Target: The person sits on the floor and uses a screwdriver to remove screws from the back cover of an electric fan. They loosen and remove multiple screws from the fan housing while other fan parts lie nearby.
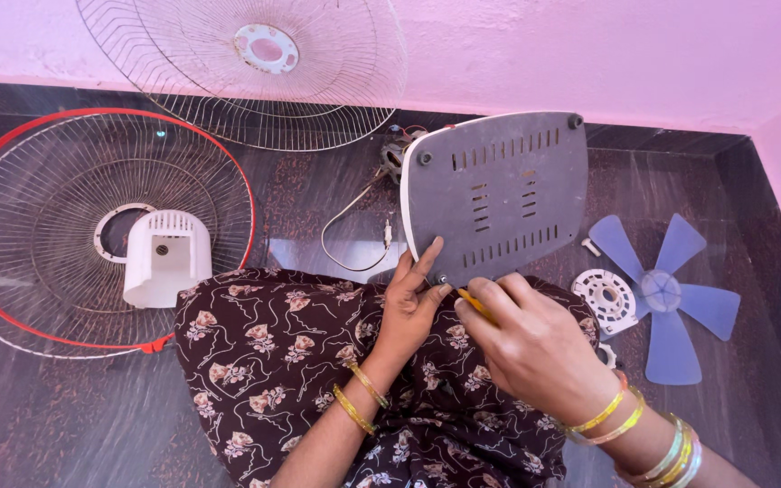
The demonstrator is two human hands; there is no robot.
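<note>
While I sit on the dark floor (65, 425) with my flowered cloth (291, 361) over my lap, the grey fan base (497, 194) stands tilted on my knees, its slotted underside facing me, just past centre toward one o'clock. My left hand (411, 303) steadies its lower edge, fingers spread flat against the plate and the thumb by a corner screw. My right hand (526, 348), at five o'clock, is curled tight around a yellow-handled screwdriver (475, 305) whose tip meets that same edge. At nine o'clock a white motor cover (166, 258) lies in the red-rimmed grille (92, 226); another wire grille (246, 72) leans at eleven; the blue blade (666, 294) and a white round disc (604, 298) lie at three.
</note>
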